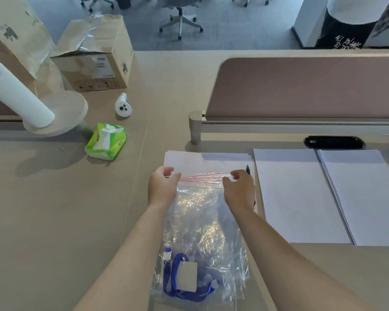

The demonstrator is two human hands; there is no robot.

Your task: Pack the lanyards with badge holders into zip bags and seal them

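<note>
A clear zip bag (202, 223) lies flat on the desk in front of me, its red zip strip (202, 178) at the far end. Inside, near the bag's bottom, sits a blue lanyard (171, 277) coiled around a pale badge holder (186, 277). My left hand (163, 187) pinches the left end of the zip strip. My right hand (239, 189) pinches the right end of the strip. The red lines between my hands fan apart, so the bag's mouth looks partly unsealed.
White paper sheets (301, 194) lie to the right, and one sheet (207, 161) with a pen (248, 169) lies under the bag's top. A green tissue pack (106, 141), a white device (122, 106), a cardboard box (97, 57) and a lamp base (61, 111) stand at the left. A partition (301, 88) runs behind.
</note>
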